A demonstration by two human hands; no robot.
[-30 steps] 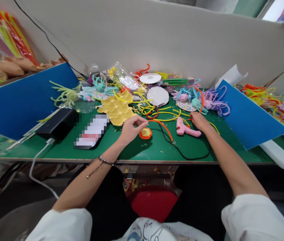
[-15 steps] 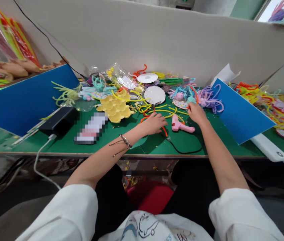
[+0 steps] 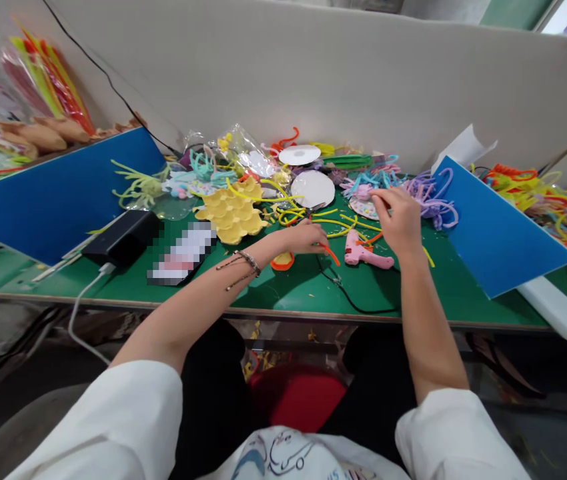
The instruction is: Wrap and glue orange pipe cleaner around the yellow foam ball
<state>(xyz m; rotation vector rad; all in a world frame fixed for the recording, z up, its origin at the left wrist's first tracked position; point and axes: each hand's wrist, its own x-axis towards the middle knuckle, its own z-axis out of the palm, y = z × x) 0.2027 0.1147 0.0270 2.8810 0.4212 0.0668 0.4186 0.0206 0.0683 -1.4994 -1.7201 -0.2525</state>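
Note:
My left hand hovers low over the green tabletop with fingers bent down. A short orange pipe cleaner sticks out from under its fingertips. Just below that hand lies a small yellow piece with an orange rim, partly covered by it. My right hand is raised near a round decorated disc, thumb and forefinger apart, and I see nothing between them. A pink glue gun lies between the hands, with an orange strip beside it. Yellow pipe cleaners lie behind.
A yellow egg-tray piece, a phone and a black box are on the left. Blue panels stand at both sides. White discs and coloured pipe cleaners crowd the back. A black cord runs along the front.
My right hand has lifted and turned, and the orange pipe cleaner no longer shows at its fingers. My left hand's fingers have curled downward, and the orange-rimmed yellow piece is now visible below it.

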